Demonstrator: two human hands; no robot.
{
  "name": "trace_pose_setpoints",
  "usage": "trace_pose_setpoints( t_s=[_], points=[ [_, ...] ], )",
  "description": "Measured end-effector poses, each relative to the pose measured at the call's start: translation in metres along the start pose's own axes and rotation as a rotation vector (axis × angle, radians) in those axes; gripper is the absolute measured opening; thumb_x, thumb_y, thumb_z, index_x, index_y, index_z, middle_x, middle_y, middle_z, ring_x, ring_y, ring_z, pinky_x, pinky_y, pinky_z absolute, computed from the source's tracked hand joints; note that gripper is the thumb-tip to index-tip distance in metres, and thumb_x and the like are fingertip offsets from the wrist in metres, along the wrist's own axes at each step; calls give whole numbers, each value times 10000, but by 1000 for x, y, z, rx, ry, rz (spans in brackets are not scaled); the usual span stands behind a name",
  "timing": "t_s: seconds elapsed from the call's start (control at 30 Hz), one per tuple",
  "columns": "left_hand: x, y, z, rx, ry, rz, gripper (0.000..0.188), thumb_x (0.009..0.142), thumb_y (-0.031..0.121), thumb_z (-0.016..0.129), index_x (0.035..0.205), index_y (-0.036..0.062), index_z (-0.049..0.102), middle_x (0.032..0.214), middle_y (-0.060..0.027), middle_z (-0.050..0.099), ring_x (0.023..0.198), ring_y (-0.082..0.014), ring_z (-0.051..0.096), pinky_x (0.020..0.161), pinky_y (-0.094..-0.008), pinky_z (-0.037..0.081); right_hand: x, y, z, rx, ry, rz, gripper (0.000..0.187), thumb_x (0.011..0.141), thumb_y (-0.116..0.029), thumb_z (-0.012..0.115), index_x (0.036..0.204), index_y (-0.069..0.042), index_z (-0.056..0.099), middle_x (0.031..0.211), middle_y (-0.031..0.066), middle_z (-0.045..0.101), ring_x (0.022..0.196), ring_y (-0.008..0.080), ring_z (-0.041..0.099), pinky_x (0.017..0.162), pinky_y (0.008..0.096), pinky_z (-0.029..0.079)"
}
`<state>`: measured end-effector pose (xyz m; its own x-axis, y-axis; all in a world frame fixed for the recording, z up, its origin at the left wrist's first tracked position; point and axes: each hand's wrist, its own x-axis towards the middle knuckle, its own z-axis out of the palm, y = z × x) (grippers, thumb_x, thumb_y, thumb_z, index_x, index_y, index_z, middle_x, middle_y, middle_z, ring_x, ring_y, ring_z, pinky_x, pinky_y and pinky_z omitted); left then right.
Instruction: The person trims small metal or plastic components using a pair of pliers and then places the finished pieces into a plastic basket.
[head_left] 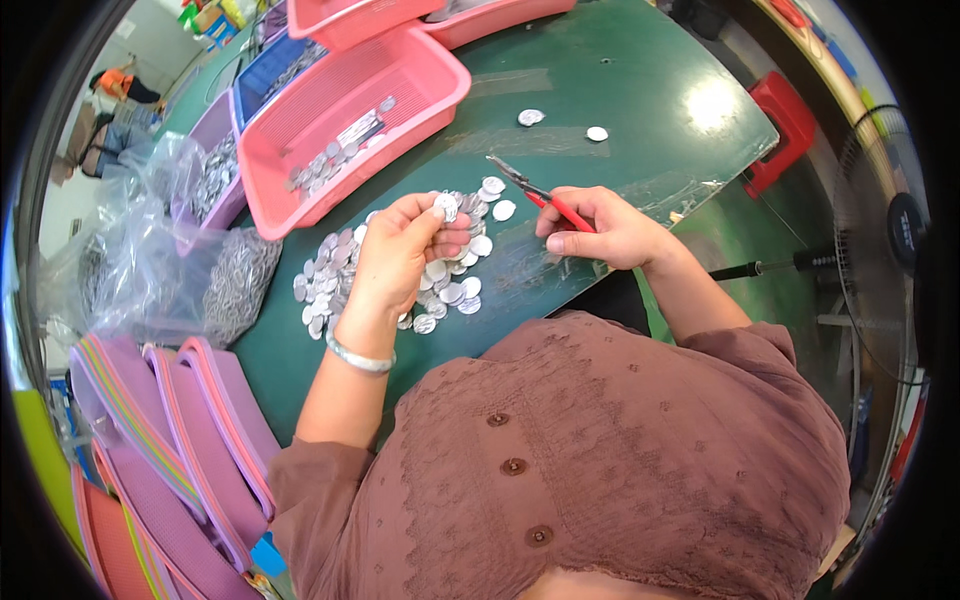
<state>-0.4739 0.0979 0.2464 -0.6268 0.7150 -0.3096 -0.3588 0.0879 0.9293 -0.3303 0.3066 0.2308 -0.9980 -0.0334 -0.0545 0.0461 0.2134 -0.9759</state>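
Between thumb and fingers, my left hand [405, 245] pinches a round silvery metal disc [446, 207]. My right hand [605, 228] is wrapped round the red handles of a pair of pliers [560, 206], whose dark jaws point up and left, apart from the disc. Under and around my left hand spreads a loose pile of silvery discs [330, 275] on the green table [530, 265]. Two more discs lie off by themselves farther back, one [531, 117] to the left of the other [597, 134]. My left palm is partly hidden by its fingers.
A pink basket [455, 85] holding discs stands behind the pile. To its left are a purple basket [235, 110] and a clear bag [150, 270] of small metal parts. Purple and pink baskets [180, 430] lie stacked at lower left. A fan [880, 220] stands at right.
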Motion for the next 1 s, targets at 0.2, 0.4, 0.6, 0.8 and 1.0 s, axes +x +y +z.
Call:
trace_pose_setpoints(
  t_s=[0.2, 0.4, 0.6, 0.8, 1.0],
  points=[
    [80, 6, 32, 559, -2, 200, 162, 811, 74, 537, 903, -38, 611, 808, -91, 646, 696, -131, 595, 627, -248, 469, -3, 19, -2, 315, 131, -85, 184, 785, -188, 643, 843, -22, 592, 760, 3, 551, 679, 91, 498, 623, 236, 408],
    [150, -6, 43, 820, 16, 246, 311, 811, 46, 543, 1108, -44, 557, 797, -54, 620, 655, -78, 527, 597, -198, 427, 3, 43, -8, 746, 104, -139, 129, 840, -142, 577, 847, -13, 586, 769, 44, 557, 686, 128, 535, 607, 257, 426],
    [128, 4, 24, 774, -2, 210, 297, 786, 83, 570, 1070, 7, 606, 906, -149, 656, 811, -189, 631, 729, -295, 478, -3, 43, -12, 727, 111, -166, 129, 835, -138, 576, 854, -11, 584, 819, 48, 544, 706, 127, 526, 636, 257, 426],
    [85, 5, 19, 1197, 41, 227, 324, 708, 256, 675, 922, 14, 654, 873, -152, 646, 826, -276, 623, 760, -347, 483, 1, 40, -11, 663, 96, -116, 144, 830, -158, 588, 850, -16, 587, 815, 41, 549, 697, 121, 526, 636, 254, 426],
    [74, -21, 31, 1295, 187, 430, 259, 676, 208, 721, 818, 30, 597, 889, -115, 565, 869, -250, 544, 752, -344, 431, 0, 37, -8, 598, 132, -103, 160, 823, -177, 601, 852, -19, 593, 780, 29, 558, 690, 111, 529, 627, 237, 420]
  ],
)
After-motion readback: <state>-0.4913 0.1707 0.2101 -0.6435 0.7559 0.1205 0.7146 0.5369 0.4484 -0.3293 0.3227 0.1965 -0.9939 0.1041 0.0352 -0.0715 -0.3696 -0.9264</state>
